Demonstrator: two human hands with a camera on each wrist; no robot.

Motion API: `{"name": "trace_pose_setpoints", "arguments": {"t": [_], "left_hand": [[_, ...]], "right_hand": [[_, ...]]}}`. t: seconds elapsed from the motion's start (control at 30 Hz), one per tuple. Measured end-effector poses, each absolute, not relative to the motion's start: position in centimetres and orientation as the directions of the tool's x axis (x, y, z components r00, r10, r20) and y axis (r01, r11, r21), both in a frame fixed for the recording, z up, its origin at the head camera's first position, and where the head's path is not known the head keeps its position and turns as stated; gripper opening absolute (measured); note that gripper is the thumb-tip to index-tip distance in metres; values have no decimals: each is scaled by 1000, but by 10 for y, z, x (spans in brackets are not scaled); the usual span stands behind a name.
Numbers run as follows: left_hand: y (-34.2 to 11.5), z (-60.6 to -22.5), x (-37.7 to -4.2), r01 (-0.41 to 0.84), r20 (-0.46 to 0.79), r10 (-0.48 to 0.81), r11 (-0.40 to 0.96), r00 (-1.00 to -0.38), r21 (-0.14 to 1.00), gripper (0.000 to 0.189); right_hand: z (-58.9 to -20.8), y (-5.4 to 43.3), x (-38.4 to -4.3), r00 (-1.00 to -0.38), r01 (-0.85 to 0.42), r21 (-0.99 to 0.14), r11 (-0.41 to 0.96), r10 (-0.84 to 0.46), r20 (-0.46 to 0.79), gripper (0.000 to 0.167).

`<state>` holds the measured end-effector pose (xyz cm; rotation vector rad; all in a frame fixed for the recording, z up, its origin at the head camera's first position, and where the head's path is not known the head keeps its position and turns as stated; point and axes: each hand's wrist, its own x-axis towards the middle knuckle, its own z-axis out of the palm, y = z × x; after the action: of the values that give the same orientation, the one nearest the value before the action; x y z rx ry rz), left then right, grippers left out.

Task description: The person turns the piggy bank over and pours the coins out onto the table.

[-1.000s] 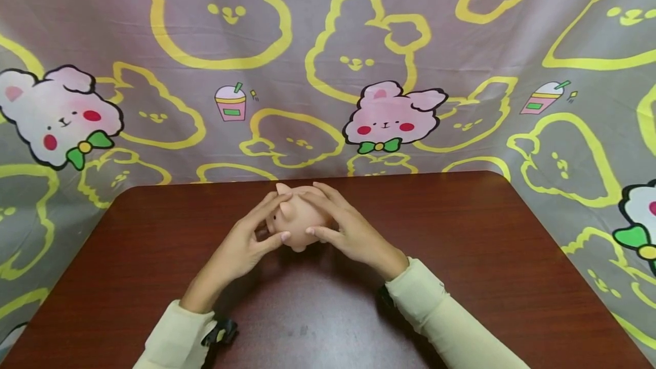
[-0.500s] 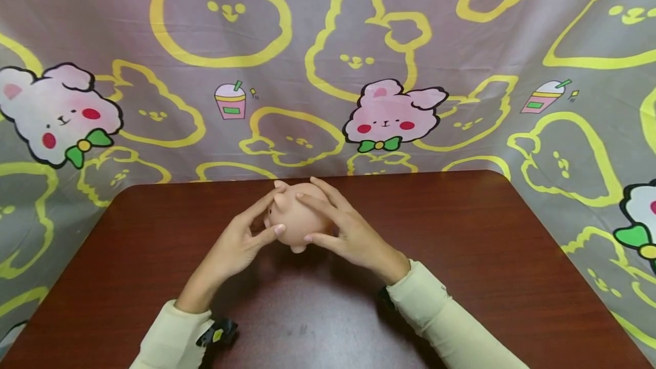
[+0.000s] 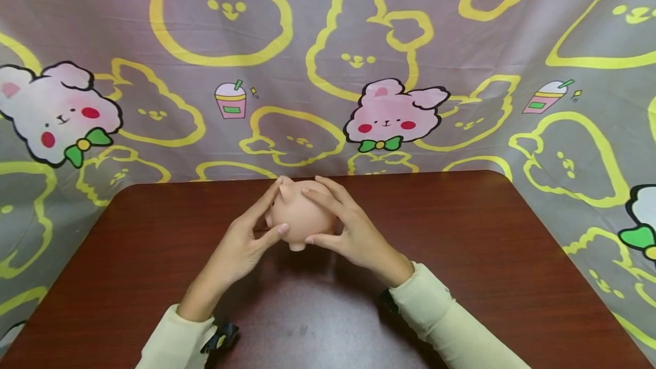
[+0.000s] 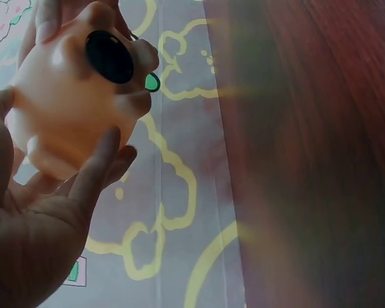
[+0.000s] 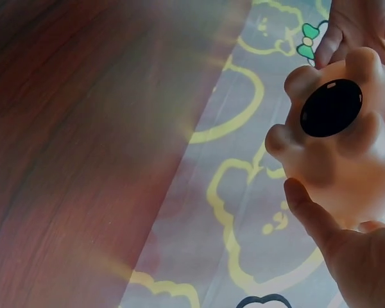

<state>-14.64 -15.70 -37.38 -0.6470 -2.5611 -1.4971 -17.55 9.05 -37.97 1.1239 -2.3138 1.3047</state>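
A pale pink piggy bank [image 3: 302, 215] is held between both hands near the far side of the table, its snout toward the left. My left hand [image 3: 243, 244] grips the head end, thumb on the near side and fingers by the ear. On the rump end, my right hand [image 3: 356, 232] holds with spread, bent fingers and the thumb low down. Both wrist views show the underside, raised off the table, with stubby feet and a black plug [image 4: 109, 56]. In the right wrist view the same plug [image 5: 332, 108] shows between the feet.
The dark red-brown wooden table [image 3: 435, 232] reaches back to a grey-pink curtain [image 3: 307, 27] printed with yellow outlines and rabbit faces. A dark strapped device [image 3: 220, 337] sits at the left cuff.
The piggy bank has risen a little and tilted between the hands, so more of its near side shows. Both hands keep hold of it, and the left thumb has shifted slightly upward.
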Motion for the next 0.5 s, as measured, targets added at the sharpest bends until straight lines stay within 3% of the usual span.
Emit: {"name": "trace_pose_setpoints", "arguments": {"t": [0.33, 0.5], "left_hand": [[-147, -375, -142, 571, 438, 377, 412, -816, 710, 92], [-143, -375, -141, 584, 452, 373, 449, -810, 676, 89]], "right_hand": [[-370, 90, -170, -804, -552, -789, 269, -424, 418, 73], [-364, 93, -168, -828, -511, -816, 271, -409, 383, 71]]}}
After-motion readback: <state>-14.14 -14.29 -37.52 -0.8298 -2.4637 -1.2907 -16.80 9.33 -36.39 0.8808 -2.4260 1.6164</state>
